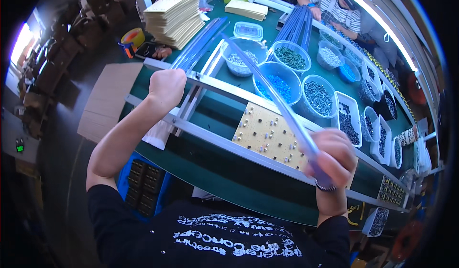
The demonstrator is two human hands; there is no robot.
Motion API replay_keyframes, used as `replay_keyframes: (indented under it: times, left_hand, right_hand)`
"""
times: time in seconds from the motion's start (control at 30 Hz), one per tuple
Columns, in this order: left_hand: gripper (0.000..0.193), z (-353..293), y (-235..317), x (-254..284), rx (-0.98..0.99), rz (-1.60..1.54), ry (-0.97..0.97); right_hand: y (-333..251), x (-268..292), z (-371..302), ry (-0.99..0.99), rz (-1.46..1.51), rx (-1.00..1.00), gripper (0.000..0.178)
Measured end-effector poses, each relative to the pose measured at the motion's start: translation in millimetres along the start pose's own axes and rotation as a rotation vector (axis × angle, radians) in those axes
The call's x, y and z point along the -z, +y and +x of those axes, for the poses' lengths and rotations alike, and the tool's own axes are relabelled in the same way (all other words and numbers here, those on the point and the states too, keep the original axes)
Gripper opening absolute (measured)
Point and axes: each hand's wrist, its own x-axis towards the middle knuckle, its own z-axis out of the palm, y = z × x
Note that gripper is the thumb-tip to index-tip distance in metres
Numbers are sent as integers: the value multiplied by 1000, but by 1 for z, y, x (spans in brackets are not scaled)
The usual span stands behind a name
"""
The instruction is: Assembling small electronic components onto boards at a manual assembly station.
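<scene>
My right hand point(331, 157) is wrapped round the near end of a long, translucent plastic tube point(272, 92). The tube slants up and to the left, over the tubs. My left hand point(167, 87) is closed in a fist by the upper metal rail point(224, 89), next to the ends of a bundle of clear blue plastic tubes point(203, 41). Whatever its fingers hold, if anything, is hidden. Between the two rails lies a tan circuit board panel point(253, 119) with small parts set in it, just left of my right hand.
Beyond the rail stand round tubs of blue parts point(277, 87), green parts point(289, 58) and pale parts point(243, 61). Several more containers line the right side. Stacked tan boards point(173, 17) and a tape roll point(133, 38) are at the back left. A co-worker point(334, 10) sits across the table.
</scene>
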Motion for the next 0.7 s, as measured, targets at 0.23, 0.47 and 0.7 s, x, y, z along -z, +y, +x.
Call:
replay_keyframes:
  times: [0.23,0.47,0.7]
  left_hand:
    - [13,12,-11,8,-1,-133,-118]
    - [26,-9,-68,1,154,-995,-125]
    - [25,-53,-47,28,262,-1826,-205]
  right_hand:
    - [65,-80,15,-9,-53,317,24]
    - [92,-148,36,-269,-66,289,21]
    - [55,-180,33,-170,276,-3,37]
